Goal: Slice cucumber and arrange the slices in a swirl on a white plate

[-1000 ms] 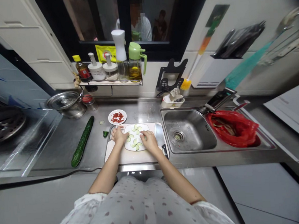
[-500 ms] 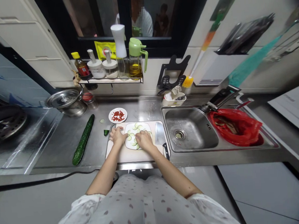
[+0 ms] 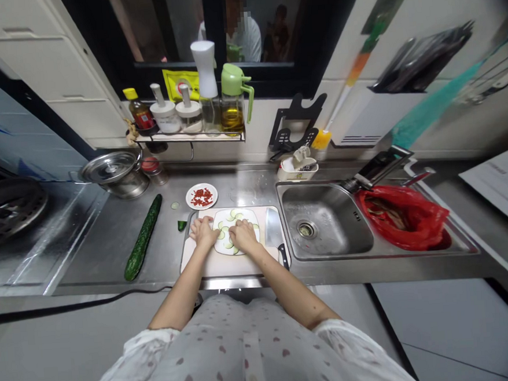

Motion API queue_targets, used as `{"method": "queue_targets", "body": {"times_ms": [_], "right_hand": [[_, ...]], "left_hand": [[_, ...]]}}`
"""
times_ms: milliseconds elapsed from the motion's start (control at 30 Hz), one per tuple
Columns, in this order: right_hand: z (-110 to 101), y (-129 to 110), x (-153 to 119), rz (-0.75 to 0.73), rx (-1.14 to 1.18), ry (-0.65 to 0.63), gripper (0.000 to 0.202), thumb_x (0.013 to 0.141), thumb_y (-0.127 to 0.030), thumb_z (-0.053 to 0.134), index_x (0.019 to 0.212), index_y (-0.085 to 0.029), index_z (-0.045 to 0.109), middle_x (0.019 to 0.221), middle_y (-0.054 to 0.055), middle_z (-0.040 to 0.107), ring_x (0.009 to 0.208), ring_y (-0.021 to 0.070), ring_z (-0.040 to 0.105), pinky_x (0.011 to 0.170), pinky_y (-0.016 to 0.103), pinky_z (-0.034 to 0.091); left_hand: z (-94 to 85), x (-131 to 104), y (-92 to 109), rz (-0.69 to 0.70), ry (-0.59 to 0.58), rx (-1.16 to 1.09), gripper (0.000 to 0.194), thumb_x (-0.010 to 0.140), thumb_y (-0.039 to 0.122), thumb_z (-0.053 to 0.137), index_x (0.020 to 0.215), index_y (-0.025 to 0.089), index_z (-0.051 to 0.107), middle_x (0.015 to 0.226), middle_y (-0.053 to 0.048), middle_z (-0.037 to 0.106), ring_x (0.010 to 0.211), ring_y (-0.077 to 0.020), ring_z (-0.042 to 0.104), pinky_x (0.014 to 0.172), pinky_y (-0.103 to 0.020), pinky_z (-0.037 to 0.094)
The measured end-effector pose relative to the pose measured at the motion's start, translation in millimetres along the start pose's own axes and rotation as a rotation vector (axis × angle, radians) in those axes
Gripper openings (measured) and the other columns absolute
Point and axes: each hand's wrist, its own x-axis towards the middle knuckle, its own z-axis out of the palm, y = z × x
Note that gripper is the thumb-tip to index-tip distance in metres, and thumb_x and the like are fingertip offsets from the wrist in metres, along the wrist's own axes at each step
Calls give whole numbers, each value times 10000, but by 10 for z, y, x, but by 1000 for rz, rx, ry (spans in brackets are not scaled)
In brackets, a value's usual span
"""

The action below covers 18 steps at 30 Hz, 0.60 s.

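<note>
A white plate (image 3: pixel 235 216) with pale green cucumber slices arranged in curves lies on the cutting board (image 3: pixel 216 268). My left hand (image 3: pixel 203 233) rests at the plate's left edge, its fingers spread and the thumb reaching over the rim. Over the right half of the plate, my right hand (image 3: pixel 243 235) has its fingers bent down and pinched together at a cucumber slice, which they mostly hide. A cleaver (image 3: pixel 273 227) lies flat on the right side of the board, its black handle toward me. Behind the board stands a small white dish (image 3: pixel 189 198) of chopped red pieces.
A whole cucumber (image 3: pixel 143 239) lies to the left, and a cut green end (image 3: pixel 181 225) sits beside the board. At right are the sink (image 3: pixel 325 214) and a red plastic bag (image 3: pixel 425 219). A lidded pot (image 3: pixel 127 185) and a condiment rack (image 3: pixel 181 139) stand behind.
My right hand has shifted slightly on the plate, fingers still bent down. The left hand stays at the plate's left edge. The whole view has moved a little.
</note>
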Motion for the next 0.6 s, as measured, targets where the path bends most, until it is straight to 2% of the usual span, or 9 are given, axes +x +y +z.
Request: {"method": "queue_targets", "body": {"times_ms": [100, 267, 467, 600], "right_hand": [[-11, 13, -63, 2, 50, 61, 274, 931, -273, 447, 968, -200, 708, 1017, 113, 608, 1013, 253, 448, 832, 355, 306], [1, 99, -252, 37, 195, 190, 239, 925, -265, 478, 996, -218, 700, 971, 81, 626, 950, 228, 474, 826, 328, 331], [10, 256, -489, 70, 366, 347, 231, 909, -221, 481, 952, -198, 707, 896, 70, 636, 875, 204, 512, 800, 299, 370], [24, 288, -581, 76, 412, 382, 233, 907, -231, 482, 926, -191, 710, 858, 64, 641, 821, 195, 522, 796, 298, 385]], "left_hand": [[-9, 34, 12, -3, 37, -69, 379, 649, 313, 685, 1012, 297, 576, 1222, -88, 460, 1180, -345, 411, 937, -488, 318], [-99, 190, 0, -35, 175, -207, 303, 752, 356, 617, 1047, 295, 585, 1158, -77, 521, 1126, -310, 467, 936, -475, 327], [-265, 611, -84, -124, 270, -224, 263, 792, 357, 586, 1048, 301, 606, 1136, -79, 562, 1089, -310, 494, 935, -509, 319], [-296, 866, -86, -126, 240, -144, 248, 812, 316, 547, 1046, 291, 625, 1101, -96, 588, 1096, -319, 482, 914, -516, 323]]}}
